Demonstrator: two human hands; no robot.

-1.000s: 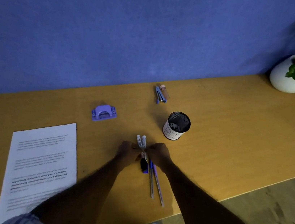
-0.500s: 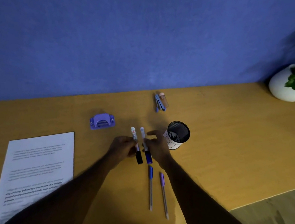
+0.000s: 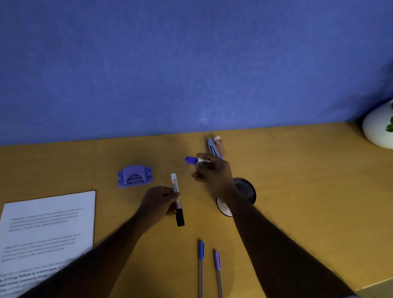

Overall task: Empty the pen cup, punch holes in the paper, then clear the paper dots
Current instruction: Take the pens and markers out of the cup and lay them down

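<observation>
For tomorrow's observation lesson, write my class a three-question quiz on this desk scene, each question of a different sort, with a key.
1. True or false: the left hand holds the black-capped marker.
2. How many pens lie flat on the desk near its front edge?
3. The hole punch sits: A) on the paper, B) behind the paper, towards the wall, C) inside the pen cup.

Key: 1 true; 2 two, blue-capped and purple-capped; 3 B. Note that the right hand holds the blue-capped marker.
</observation>
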